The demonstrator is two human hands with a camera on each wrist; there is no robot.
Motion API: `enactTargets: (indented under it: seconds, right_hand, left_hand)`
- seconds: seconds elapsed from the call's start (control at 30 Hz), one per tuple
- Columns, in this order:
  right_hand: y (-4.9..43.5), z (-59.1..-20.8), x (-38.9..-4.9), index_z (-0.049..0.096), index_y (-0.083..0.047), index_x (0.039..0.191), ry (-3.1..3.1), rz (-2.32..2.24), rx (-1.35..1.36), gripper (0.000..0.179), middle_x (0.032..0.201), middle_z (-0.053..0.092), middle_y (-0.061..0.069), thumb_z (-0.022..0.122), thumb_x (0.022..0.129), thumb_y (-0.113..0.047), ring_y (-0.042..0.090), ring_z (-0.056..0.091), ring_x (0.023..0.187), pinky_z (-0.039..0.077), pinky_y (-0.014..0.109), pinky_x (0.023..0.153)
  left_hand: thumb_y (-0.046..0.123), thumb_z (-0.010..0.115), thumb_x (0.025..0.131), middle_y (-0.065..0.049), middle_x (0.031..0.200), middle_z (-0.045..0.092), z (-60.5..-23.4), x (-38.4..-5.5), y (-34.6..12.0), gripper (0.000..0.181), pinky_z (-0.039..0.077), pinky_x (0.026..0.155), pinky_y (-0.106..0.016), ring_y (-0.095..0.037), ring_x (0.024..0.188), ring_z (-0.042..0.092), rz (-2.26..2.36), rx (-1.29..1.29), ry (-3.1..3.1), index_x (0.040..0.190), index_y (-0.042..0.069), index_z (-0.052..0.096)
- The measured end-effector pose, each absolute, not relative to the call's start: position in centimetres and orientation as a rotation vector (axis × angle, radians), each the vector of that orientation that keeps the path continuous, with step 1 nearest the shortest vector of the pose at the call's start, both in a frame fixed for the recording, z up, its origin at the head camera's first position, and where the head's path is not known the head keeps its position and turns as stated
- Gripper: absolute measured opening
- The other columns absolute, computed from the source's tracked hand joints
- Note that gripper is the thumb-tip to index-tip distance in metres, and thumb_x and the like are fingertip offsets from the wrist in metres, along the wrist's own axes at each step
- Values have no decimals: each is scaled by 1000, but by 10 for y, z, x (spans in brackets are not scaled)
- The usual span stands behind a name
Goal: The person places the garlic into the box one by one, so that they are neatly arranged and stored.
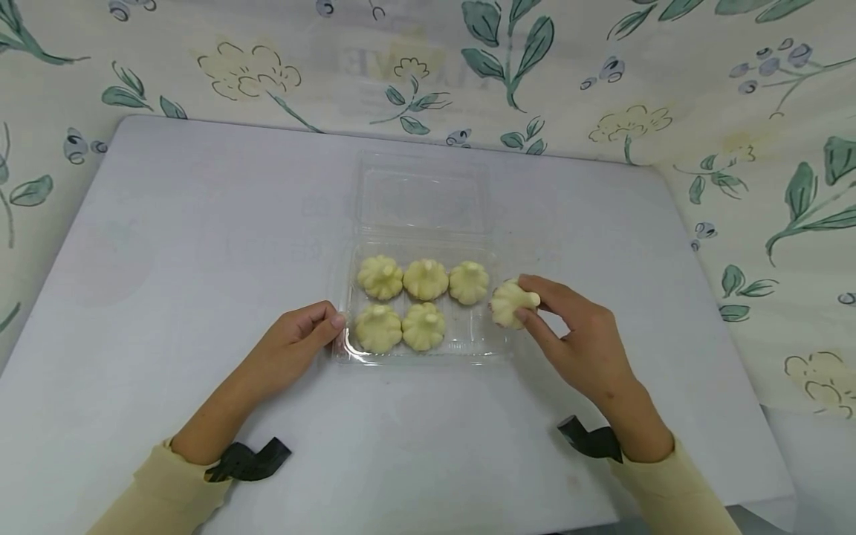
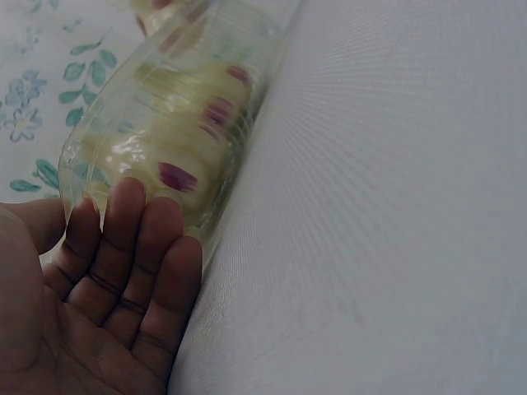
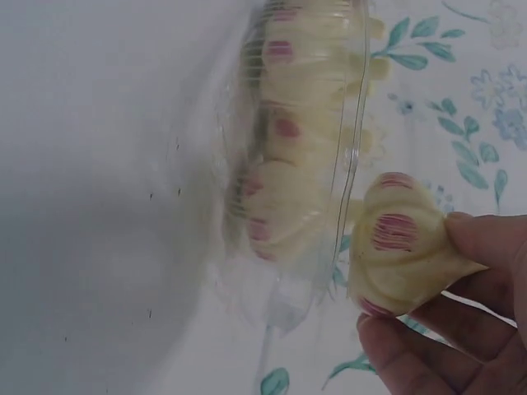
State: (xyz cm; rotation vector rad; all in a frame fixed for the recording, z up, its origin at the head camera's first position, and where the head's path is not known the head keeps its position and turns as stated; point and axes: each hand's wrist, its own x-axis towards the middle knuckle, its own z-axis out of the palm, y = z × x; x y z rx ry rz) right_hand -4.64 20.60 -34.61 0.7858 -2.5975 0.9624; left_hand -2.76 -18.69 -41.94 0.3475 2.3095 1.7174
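A clear plastic clamshell box [image 1: 461, 348] lies with its lid folded back. Inside sit several garlic bulbs [image 1: 426, 279], three along the far row and two in the near row. At the box's left side my left hand [image 1: 301, 338] holds the edge, thumb at the rim [image 2: 70, 152] and fingers against the outer wall. My right hand [image 1: 578, 338] pinches another garlic bulb [image 1: 511, 303] by its stem end, just off the box's right side. Purple streaks mark this bulb in the right wrist view, where the fingers [image 3: 486, 309] sit behind it.
The box's lid [image 1: 423, 197] lies flat behind it on the white table [image 1: 200, 223]. A cloth with leaves and flowers [image 1: 401, 67] hangs along the back and right side. Black wrist straps [image 1: 247, 461] stick out at both cuffs.
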Motion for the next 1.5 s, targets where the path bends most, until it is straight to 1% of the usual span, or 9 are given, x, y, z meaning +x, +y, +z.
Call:
enactTargets:
  seconds: [0.23,0.47,0.7,0.93,1.03,1.13,1.3,1.37,1.5]
  right_hand:
    - [196,-346,-45,67,-3,134,-2646,962,822,50,127,72,8,83,87,0,24,72,108,56,32,91]
    - [188,-353,-45,67,-6,134,-2659,930,884,51,127,72,7,85,87,-4,22,74,102,59,41,86]
    - [183,-358,-43,66,-6,134,-2671,894,929,49,128,72,6,84,88,-7,20,73,103,59,42,84]
    - [178,-359,-45,66,-4,134,-2705,834,1024,47,132,70,8,83,90,-13,25,69,118,56,44,95]
    - [175,-357,-46,67,-5,133,-2723,793,1085,45,134,69,8,82,92,-15,27,67,121,55,46,96]
    - [173,-356,-47,67,-5,132,-2748,777,1124,41,132,70,9,80,94,-15,27,68,120,55,46,96]
    - [172,-357,-50,71,-4,123,-2752,783,1187,30,122,74,9,78,94,-5,26,71,114,57,42,91]
    - [171,-359,-51,72,-4,121,-2742,778,1205,29,120,74,9,78,92,-2,26,71,112,58,42,89]
    - [170,-360,-51,72,-4,121,-2744,758,1202,31,120,74,10,80,91,-2,27,72,111,58,42,88]
  left_hand:
    - [21,54,111,-6,85,59,-418,-27,-186,27,44,74,-28,-21,82,54,1716,355,2316,87,9,61]
    - [21,54,111,-5,86,59,-417,-27,-186,27,43,74,-27,-21,83,54,1712,344,2312,87,9,61]
    - [21,54,111,-5,86,59,-418,-27,-186,27,44,75,-28,-21,83,54,1713,352,2308,88,8,61]
    - [21,54,111,-5,86,59,-418,-27,-186,27,44,75,-27,-20,83,54,1711,346,2310,87,9,61]
    - [21,55,111,-5,86,59,-417,-27,-186,27,44,75,-27,-21,83,54,1709,343,2311,87,9,61]
    - [21,55,111,-5,86,59,-417,-26,-186,27,43,74,-28,-21,83,54,1709,343,2310,88,9,61]
    - [22,54,111,-5,85,58,-418,-26,-186,28,43,73,-28,-21,82,53,1706,339,2313,87,8,60]
    - [22,54,111,-5,85,57,-419,-27,-187,28,43,73,-28,-21,81,52,1701,339,2320,87,9,59]
    - [24,54,111,-5,84,57,-420,-27,-187,29,43,72,-29,-21,81,52,1684,328,2330,87,9,59]
